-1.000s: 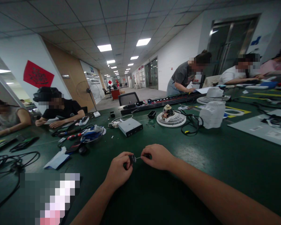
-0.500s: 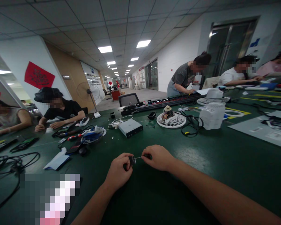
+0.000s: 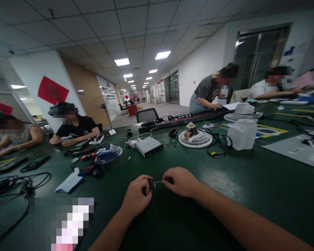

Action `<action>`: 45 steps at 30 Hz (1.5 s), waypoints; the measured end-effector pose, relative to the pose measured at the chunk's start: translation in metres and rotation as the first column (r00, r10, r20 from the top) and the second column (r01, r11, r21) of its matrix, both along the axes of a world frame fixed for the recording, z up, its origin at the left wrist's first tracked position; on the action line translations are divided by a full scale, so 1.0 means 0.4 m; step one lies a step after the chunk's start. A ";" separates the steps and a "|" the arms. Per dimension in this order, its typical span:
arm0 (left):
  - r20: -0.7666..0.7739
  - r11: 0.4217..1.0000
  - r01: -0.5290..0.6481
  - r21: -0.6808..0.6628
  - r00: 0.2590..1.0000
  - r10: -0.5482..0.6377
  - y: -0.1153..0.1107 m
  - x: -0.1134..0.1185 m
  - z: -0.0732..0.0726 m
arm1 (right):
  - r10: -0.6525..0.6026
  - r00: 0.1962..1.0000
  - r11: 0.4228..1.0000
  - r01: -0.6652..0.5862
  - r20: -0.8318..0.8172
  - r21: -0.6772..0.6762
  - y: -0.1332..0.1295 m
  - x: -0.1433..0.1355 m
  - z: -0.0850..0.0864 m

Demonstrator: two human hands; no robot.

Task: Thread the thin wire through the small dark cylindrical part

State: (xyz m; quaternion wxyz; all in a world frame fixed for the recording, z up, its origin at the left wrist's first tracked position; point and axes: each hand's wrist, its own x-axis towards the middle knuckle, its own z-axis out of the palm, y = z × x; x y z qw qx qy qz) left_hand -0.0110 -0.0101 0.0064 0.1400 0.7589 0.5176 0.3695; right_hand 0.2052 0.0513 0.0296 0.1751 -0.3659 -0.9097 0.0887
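My left hand (image 3: 137,195) is closed around a small dark round part (image 3: 152,183) with a shiny metal rim, which faces right. Thumb and fingers of my right hand (image 3: 183,182) pinch a thin screwdriver (image 3: 158,181). Its slim metal shaft points left at the round part, and the tip reaches its rim; whether it is inside, I cannot tell. Most of the dark handle is hidden by my fingers. Both hands are low over the green tabletop (image 3: 188,223).
Ahead lie a grey metal drive box (image 3: 149,147), a small black tray (image 3: 173,132), a white fan grille with a motor (image 3: 195,137) and a white housing (image 3: 242,135). Cables (image 3: 21,184) and a blue cloth (image 3: 70,180) are at left. Several people sit or stand around the table.
My view has tilted slightly, so everything appears a little lower and further right. Both hands keep nearly the same grip and the screwdriver still points at the round part.
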 end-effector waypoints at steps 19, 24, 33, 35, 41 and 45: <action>-0.008 1.000 0.010 0.013 1.000 -0.010 0.001 0.001 0.005 | 0.007 1.000 0.998 -0.008 0.013 0.055 -0.005 0.000 0.005; -0.014 1.000 -0.003 0.031 1.000 0.003 0.003 -0.005 0.006 | 0.012 0.999 0.998 -0.015 0.046 0.060 -0.002 0.000 -0.002; -0.025 0.999 0.025 0.032 0.999 -0.025 0.003 0.002 0.001 | 0.041 0.999 0.997 -0.040 -0.013 0.062 -0.006 -0.002 0.004; -0.028 0.999 0.032 0.030 0.999 -0.031 0.002 0.004 0.000 | 0.016 1.000 0.998 -0.017 0.007 0.064 -0.006 -0.001 0.004; -0.014 1.000 0.014 0.023 1.000 -0.014 0.001 0.002 0.006 | 0.021 0.998 0.999 -0.024 0.064 0.037 -0.004 -0.001 0.000; -0.011 1.000 0.010 0.025 1.000 -0.010 -0.001 0.001 0.008 | 0.027 0.999 0.999 -0.028 0.046 0.022 -0.002 -0.003 -0.004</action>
